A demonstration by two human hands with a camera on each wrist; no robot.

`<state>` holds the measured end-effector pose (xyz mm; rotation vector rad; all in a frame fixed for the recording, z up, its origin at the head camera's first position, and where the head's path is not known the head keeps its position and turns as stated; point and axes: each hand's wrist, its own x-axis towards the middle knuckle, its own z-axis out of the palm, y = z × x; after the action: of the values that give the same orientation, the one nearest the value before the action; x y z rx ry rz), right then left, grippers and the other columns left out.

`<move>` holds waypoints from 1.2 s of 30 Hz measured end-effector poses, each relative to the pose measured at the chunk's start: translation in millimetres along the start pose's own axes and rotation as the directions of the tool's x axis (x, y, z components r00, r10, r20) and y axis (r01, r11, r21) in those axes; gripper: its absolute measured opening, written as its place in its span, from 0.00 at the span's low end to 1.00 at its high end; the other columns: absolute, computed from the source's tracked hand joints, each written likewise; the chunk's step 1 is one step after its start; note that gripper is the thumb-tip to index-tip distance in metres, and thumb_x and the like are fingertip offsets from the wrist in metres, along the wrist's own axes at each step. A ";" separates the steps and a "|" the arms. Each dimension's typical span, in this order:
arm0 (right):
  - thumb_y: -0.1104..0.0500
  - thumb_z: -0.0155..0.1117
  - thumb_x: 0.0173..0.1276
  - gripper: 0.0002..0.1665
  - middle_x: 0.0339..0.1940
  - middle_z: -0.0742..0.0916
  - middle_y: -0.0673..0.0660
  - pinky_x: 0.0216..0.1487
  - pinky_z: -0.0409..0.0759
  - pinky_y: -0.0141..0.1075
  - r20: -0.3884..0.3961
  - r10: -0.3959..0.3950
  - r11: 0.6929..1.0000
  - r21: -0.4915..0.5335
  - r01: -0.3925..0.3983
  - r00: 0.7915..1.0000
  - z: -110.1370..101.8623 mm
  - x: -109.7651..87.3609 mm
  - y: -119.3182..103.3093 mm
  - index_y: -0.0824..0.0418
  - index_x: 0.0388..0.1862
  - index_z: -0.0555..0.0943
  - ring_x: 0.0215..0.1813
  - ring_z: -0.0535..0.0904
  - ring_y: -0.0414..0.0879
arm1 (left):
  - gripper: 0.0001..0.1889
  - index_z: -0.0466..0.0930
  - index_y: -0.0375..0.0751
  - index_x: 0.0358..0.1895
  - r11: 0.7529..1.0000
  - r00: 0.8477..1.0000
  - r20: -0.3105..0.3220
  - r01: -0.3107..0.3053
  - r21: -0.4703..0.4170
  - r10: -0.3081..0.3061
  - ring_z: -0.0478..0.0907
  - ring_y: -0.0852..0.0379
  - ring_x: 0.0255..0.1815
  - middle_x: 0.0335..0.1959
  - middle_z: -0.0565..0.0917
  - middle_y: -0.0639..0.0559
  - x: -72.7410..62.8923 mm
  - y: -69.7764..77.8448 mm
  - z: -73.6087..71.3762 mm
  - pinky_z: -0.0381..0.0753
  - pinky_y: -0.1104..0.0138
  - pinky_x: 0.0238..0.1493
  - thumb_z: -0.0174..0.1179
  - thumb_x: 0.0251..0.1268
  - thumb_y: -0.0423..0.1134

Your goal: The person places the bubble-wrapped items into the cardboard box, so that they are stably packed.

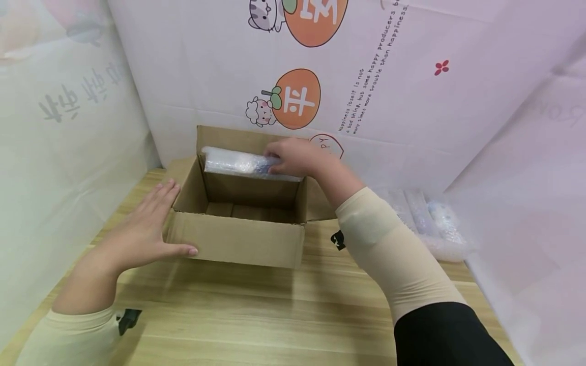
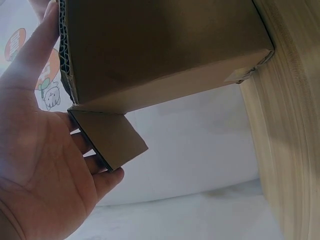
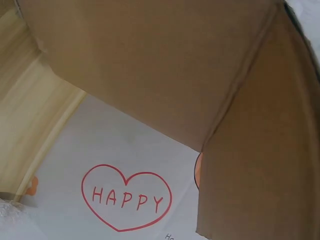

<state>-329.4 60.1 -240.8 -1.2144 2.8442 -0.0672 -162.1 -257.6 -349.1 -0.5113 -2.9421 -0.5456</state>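
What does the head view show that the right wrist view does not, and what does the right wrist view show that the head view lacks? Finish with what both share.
Only the head view shows the left hand against the cardboard box, the right hand holding a bubble-wrapped package at the box's open top, and the box's inside.

Only the right wrist view shows the whole word HAPPY inside the red heart; in the head view the heart is partly covered.

Both share the box's outside, the wooden table and the white printed sheet.
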 end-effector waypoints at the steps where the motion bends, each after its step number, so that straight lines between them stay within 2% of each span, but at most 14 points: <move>1: 0.47 0.67 0.67 0.15 0.43 0.82 0.47 0.47 0.76 0.40 0.001 -0.003 1.000 -0.007 0.003 1.000 1.2 0.3 -0.2 0.51 0.48 0.79 0.43 0.75 0.45 | 0.70 0.30 0.47 0.80 1.000 1.000 0.001 0.001 -0.001 -0.001 0.32 0.44 0.81 0.81 0.33 0.49 0.0 0.2 -0.1 0.38 0.45 0.79 0.64 0.43 0.77; 5: 0.48 0.67 0.67 0.15 0.44 0.80 0.51 0.48 0.75 0.40 0.016 -0.008 1.000 -0.019 0.009 1.000 6.0 0.8 -1.3 0.54 0.47 0.80 0.45 0.73 0.46 | 0.69 0.30 0.48 0.80 1.000 1.000 0.000 -0.002 0.001 0.002 0.31 0.44 0.82 0.81 0.33 0.49 0.2 0.5 0.6 0.39 0.45 0.79 0.64 0.43 0.77; 12: 0.45 0.67 0.66 0.23 0.51 0.78 0.53 0.58 0.77 0.41 0.015 0.013 0.999 -0.035 -0.012 1.000 9.6 -2.6 -1.9 0.55 0.55 0.80 0.50 0.75 0.46 | 0.70 0.30 0.49 0.80 1.000 1.000 -0.002 0.000 0.005 0.000 0.32 0.44 0.82 0.81 0.34 0.49 0.5 0.0 2.1 0.39 0.45 0.79 0.64 0.42 0.77; 16: 0.44 0.66 0.67 0.23 0.51 0.79 0.51 0.57 0.77 0.40 0.010 0.014 0.999 -0.029 -0.014 1.000 9.7 -7.0 0.5 0.54 0.56 0.79 0.50 0.76 0.45 | 0.70 0.30 0.48 0.80 1.000 1.000 -0.004 -0.003 0.004 0.003 0.32 0.44 0.82 0.81 0.34 0.48 0.0 0.4 2.1 0.41 0.45 0.79 0.64 0.42 0.77; 21: 0.46 0.66 0.68 0.22 0.52 0.79 0.51 0.56 0.77 0.40 -0.017 0.003 1.000 0.011 -0.003 1.000 8.2 -14.8 8.7 0.55 0.56 0.80 0.50 0.76 0.45 | 0.70 0.30 0.48 0.80 1.000 1.000 0.006 0.004 0.008 -0.004 0.32 0.44 0.82 0.81 0.34 0.49 -0.6 0.9 1.3 0.41 0.44 0.79 0.64 0.42 0.77; 25: 0.47 0.65 0.69 0.24 0.55 0.82 0.51 0.58 0.77 0.40 -0.037 0.023 0.997 0.074 -0.020 0.999 3.8 -24.7 17.9 0.56 0.59 0.78 0.53 0.79 0.44 | 0.70 0.30 0.47 0.80 1.000 1.000 0.010 0.005 0.005 -0.005 0.32 0.44 0.82 0.81 0.34 0.48 -0.3 0.9 1.0 0.41 0.45 0.79 0.64 0.42 0.77; 31: 0.46 0.65 0.69 0.28 0.48 0.84 0.51 0.56 0.78 0.39 -0.074 0.084 0.991 0.115 -0.075 0.994 -6.5 -42.6 30.7 0.55 0.63 0.76 0.49 0.79 0.44 | 0.70 0.30 0.46 0.80 1.000 1.000 0.015 0.001 -0.007 -0.001 0.31 0.45 0.82 0.81 0.33 0.48 0.2 0.7 0.1 0.37 0.49 0.80 0.64 0.43 0.76; 36: 0.48 0.64 0.70 0.29 0.46 0.84 0.52 0.53 0.79 0.41 -0.128 0.105 0.980 0.181 -0.081 0.986 -14.5 -59.9 41.5 0.59 0.65 0.74 0.48 0.79 0.45 | 0.70 0.30 0.45 0.80 1.000 1.000 0.014 -0.001 -0.002 0.001 0.32 0.45 0.82 0.81 0.34 0.48 -0.3 1.7 -0.5 0.36 0.49 0.80 0.64 0.43 0.76</move>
<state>-318.9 132.4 -227.1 -1.0799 2.9305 -0.4031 -161.3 -256.5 -348.1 -0.5189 -2.9551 -0.5474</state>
